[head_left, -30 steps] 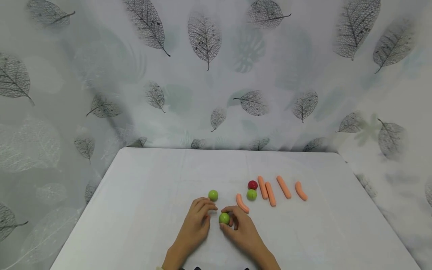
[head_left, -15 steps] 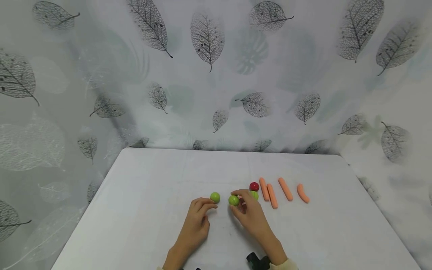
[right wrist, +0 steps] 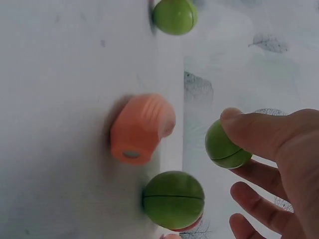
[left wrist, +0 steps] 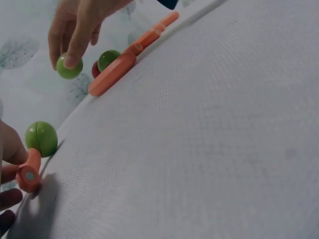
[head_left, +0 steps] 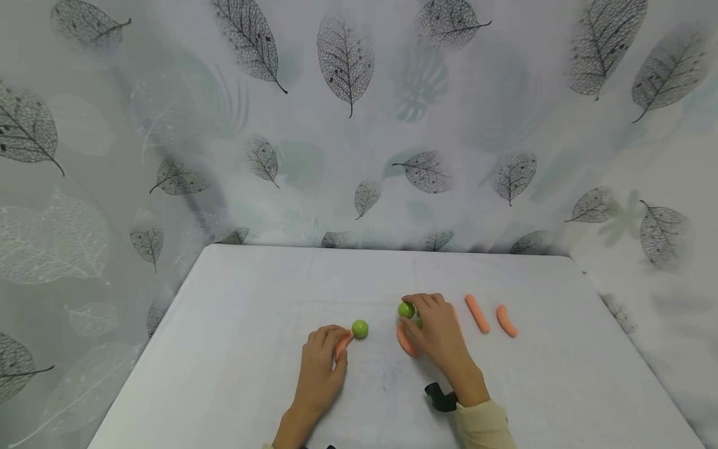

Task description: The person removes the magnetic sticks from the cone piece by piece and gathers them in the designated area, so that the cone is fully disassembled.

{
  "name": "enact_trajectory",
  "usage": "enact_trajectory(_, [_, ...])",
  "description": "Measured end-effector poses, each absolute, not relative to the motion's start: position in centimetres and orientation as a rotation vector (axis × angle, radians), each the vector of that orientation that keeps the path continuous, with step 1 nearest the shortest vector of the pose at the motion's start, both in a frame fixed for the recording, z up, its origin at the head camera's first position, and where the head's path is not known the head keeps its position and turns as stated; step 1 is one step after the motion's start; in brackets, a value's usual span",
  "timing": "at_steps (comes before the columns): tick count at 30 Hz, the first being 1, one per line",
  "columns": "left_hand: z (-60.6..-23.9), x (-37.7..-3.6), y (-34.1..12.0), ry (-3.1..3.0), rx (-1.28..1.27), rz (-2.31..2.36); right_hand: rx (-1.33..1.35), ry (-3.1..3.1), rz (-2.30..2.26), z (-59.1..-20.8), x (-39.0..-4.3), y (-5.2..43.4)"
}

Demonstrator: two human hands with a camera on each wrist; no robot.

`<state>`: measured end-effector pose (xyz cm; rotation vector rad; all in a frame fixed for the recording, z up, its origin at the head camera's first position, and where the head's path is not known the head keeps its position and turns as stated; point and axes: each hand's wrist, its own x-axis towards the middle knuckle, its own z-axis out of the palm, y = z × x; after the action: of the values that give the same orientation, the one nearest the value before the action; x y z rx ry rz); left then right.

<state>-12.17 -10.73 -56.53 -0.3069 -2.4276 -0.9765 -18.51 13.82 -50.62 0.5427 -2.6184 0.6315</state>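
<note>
In the head view my left hand (head_left: 324, 365) rests low on the table, its fingers and thumb around an orange toy sausage (head_left: 343, 343). A round grey disc shows on the end of this sausage (left wrist: 29, 175) in the left wrist view. A green ball (head_left: 360, 328) sits right at its far tip. My right hand (head_left: 440, 327) pinches another green ball (right wrist: 227, 144) between thumb and fingers, raised above the table. Beneath it lie a curved toy sausage (head_left: 406, 340) and a seamed green ball (right wrist: 173, 200). A red ball (left wrist: 95, 69) is mostly hidden behind that green one.
To the right of my right hand lie a straight toy sausage (head_left: 477, 313) and a curved one (head_left: 507, 321). Another sausage (head_left: 457, 318) is partly covered by the hand. A leaf-print curtain (head_left: 348, 156) hangs behind the white table (head_left: 252, 299).
My right hand has carried its green ball away from me and to the right, over the other pieces. My left hand has shifted slightly left, and its sausage now shows between the fingers.
</note>
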Motion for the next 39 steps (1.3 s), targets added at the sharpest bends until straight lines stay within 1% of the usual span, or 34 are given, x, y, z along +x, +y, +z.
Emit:
enact_trajectory(15, [-56.6, -12.3, -10.7, -2.471, -0.242, -1.000, 0.466, -2.752, 0.575, -50.9, -22.6, 14.5])
enact_trajectory(27, [-56.6, -12.3, -10.8, -2.461, -0.245, -1.013, 0.468, -2.879, 0.553, -52.0, -22.9, 14.5])
enact_trajectory(39, [-56.3, -12.2, -10.8, -2.470, -0.239, -1.031, 0.503, -2.910, 0.550, -51.7, -22.6, 14.2])
